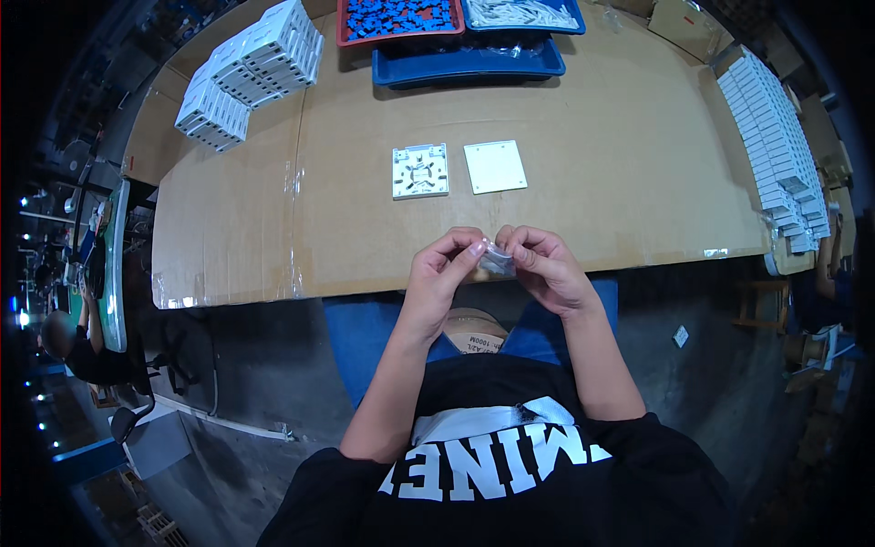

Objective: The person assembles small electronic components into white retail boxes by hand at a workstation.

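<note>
My left hand [443,273] and my right hand [550,272] are close together just at the near edge of the table. Between them is a small clear plastic bag [497,261], pinched by the fingers of both hands; what lies inside it is too small to make out. Beyond the hands, a white square plastic box base [420,172] lies on the table with its moulded inside facing up. To its right, apart from it, rests a flat white square cover [496,167].
Cardboard covers the table [355,237]. At the back stand a red tray [401,38] of blue parts, a blue tray [524,27] of white pieces and a nearer blue tray [469,80]. White boxes are stacked at left [246,73] and right [770,146]. Another person [96,351] sits far left.
</note>
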`<action>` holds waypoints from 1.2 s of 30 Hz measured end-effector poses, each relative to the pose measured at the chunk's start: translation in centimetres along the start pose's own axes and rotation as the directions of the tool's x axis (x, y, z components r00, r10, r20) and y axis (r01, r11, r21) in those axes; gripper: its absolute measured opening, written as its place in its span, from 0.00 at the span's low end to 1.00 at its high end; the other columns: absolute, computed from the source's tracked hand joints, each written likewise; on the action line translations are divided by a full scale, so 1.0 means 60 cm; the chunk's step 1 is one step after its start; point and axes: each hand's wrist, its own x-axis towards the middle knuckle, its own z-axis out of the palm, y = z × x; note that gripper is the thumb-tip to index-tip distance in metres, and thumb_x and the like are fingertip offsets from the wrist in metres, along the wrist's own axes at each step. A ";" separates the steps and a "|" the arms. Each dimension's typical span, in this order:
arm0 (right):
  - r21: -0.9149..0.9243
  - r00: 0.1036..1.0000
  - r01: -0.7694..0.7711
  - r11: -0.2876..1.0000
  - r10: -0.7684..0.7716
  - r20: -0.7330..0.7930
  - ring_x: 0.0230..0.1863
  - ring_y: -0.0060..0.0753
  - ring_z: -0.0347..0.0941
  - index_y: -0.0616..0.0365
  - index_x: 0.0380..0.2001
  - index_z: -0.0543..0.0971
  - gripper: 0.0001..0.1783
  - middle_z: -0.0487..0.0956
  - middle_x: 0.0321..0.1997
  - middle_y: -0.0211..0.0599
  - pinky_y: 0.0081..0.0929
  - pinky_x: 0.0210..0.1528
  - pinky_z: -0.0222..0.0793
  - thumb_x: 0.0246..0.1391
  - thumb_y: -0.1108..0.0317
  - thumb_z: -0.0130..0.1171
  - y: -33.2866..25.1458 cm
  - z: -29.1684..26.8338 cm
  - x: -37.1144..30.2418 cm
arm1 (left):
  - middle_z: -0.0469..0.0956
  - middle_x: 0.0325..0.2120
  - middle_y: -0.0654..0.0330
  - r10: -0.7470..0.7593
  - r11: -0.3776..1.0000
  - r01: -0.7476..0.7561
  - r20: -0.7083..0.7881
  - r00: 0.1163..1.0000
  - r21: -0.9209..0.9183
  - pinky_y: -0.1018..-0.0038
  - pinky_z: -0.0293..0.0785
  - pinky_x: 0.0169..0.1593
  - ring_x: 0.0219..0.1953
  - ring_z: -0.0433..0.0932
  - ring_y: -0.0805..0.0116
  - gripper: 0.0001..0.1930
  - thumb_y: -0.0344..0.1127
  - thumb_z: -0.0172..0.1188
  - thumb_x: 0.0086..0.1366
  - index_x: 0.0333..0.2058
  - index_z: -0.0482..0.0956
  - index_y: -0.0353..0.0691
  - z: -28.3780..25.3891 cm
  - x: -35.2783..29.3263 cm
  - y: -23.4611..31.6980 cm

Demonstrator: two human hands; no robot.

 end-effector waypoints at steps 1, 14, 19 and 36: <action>0.001 1.000 0.000 1.000 0.000 0.000 0.47 0.23 0.70 0.58 0.37 0.80 0.07 0.74 0.43 0.29 0.24 0.50 0.65 0.65 0.66 0.64 -0.001 0.003 0.001 | 0.79 0.38 0.67 -0.001 1.000 0.001 -0.001 1.000 0.001 0.81 0.68 0.48 0.42 0.73 0.81 0.13 0.42 0.59 0.76 0.46 0.81 0.37 0.002 0.000 0.000; -0.319 0.976 0.190 0.929 -0.214 -0.042 0.53 0.22 0.71 0.61 0.44 0.84 0.08 0.77 0.55 0.33 0.23 0.56 0.67 0.62 0.74 0.65 -0.028 0.002 0.000 | 0.82 0.38 0.59 -0.335 0.924 0.333 0.023 0.942 -0.187 0.77 0.81 0.42 0.35 0.81 0.75 0.13 0.36 0.60 0.74 0.50 0.78 0.34 -0.020 0.007 -0.004; -0.188 0.967 0.016 0.982 -0.063 -0.246 0.54 0.25 0.77 0.65 0.63 0.74 0.24 0.80 0.56 0.38 0.26 0.55 0.75 0.64 0.74 0.63 -0.032 0.018 0.005 | 0.82 0.38 0.61 -0.188 0.972 0.161 -0.154 0.970 -0.174 0.78 0.81 0.45 0.38 0.82 0.75 0.11 0.31 0.64 0.71 0.49 0.78 0.35 -0.016 0.007 -0.006; -0.252 0.962 0.005 0.968 -0.074 -0.262 0.44 0.27 0.83 0.66 0.46 0.77 0.10 0.84 0.43 0.40 0.26 0.47 0.83 0.63 0.78 0.62 0.018 0.012 0.019 | 0.81 0.41 0.57 -0.017 0.995 0.003 -0.143 0.990 -0.100 0.81 0.78 0.46 0.40 0.82 0.75 0.10 0.24 0.63 0.69 0.48 0.77 0.31 0.000 0.007 -0.011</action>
